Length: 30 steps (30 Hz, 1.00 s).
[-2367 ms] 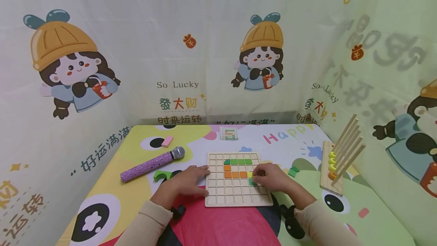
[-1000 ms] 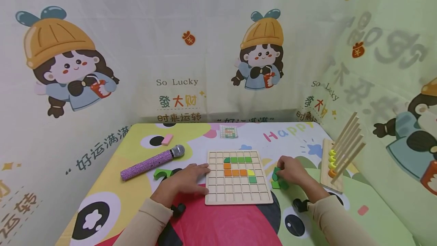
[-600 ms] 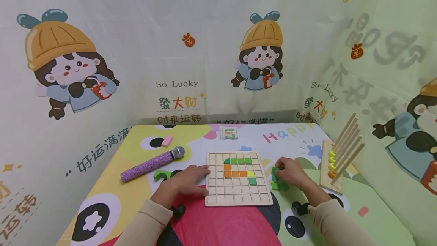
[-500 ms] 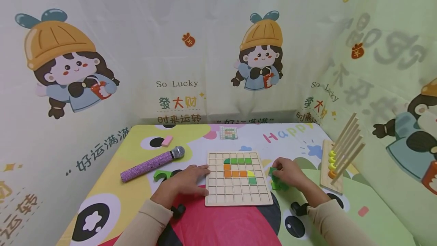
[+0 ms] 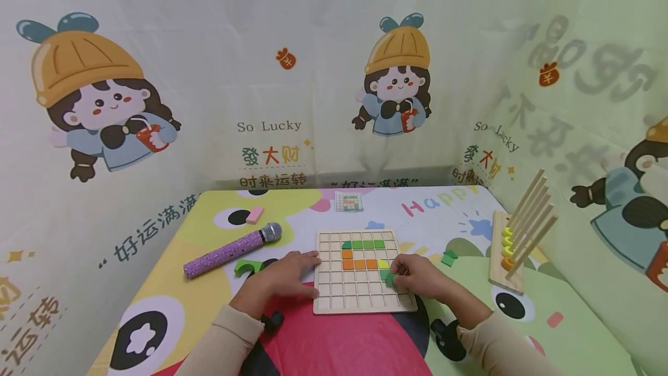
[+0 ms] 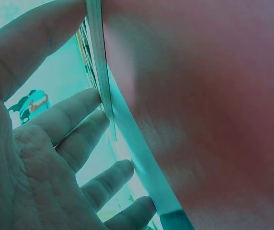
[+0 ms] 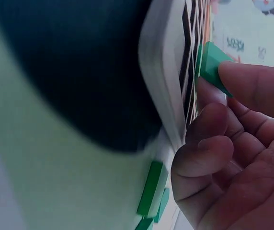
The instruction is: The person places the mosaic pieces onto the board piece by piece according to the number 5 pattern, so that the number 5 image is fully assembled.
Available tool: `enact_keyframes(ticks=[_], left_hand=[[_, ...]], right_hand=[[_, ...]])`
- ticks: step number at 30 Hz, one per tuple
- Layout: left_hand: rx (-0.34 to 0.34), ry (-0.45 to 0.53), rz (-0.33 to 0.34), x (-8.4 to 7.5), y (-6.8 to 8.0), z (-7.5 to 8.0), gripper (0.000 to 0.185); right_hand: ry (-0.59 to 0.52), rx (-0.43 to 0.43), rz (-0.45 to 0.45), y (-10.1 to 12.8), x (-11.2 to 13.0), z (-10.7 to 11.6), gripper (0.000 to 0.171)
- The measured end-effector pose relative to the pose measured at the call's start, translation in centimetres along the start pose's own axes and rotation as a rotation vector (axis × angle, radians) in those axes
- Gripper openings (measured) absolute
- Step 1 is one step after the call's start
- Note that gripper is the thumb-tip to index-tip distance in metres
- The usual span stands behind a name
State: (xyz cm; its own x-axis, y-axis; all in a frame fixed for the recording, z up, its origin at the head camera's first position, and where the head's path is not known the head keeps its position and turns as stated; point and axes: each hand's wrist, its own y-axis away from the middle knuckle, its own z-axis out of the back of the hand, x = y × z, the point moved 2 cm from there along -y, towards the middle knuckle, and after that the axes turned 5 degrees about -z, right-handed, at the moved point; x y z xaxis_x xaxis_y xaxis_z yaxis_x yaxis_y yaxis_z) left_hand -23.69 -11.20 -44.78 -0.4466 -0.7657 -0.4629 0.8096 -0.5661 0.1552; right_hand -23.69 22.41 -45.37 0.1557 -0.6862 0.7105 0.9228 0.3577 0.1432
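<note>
— Over the lower right of the wooden grid board [image 5: 360, 300], a small green block [image 5: 389, 279] is pinched between thumb and fingers [image 7: 252, 86] of the right hand [image 5: 420, 277]; the placing step seems to be in hand.

— And the left hand [image 5: 284, 277]?

— It is laid flat, fingers [image 6: 74, 120] straight against the board's left edge. An empty cell just below the green tile [image 5: 385, 273] probably has to be matched, squarely, before the block is let go.

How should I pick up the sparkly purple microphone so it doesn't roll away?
Grab the purple microphone around the middle of its long handle, coming from above with fingers on one long side and thumb on the other. It lies flat and slanted on the table, and it looks round, so pinching across probably stops it rolling.
</note>
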Motion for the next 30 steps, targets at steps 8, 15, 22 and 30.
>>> enact_keyframes(ticks=[8,15,22,30], left_hand=[[0.003,-0.013,-0.019,0.1,-0.1,-0.2,0.075],[0.003,-0.011,-0.011,0.1,0.0,-0.3,0.076],[-0.001,-0.010,-0.020,0.1,-0.1,-0.3,0.076],[-0.001,-0.014,-0.014,0.3,-0.1,-0.2,0.077]], right_hand=[[0.057,0.003,0.041,0.5,0.7,-0.7,0.007],[0.093,-0.009,0.035,0.6,1.2,-1.0,0.008],[0.127,-0.021,0.060,0.8,1.5,-1.1,0.010],[0.219,-0.064,0.076,0.8,1.9,-1.2,0.013]])
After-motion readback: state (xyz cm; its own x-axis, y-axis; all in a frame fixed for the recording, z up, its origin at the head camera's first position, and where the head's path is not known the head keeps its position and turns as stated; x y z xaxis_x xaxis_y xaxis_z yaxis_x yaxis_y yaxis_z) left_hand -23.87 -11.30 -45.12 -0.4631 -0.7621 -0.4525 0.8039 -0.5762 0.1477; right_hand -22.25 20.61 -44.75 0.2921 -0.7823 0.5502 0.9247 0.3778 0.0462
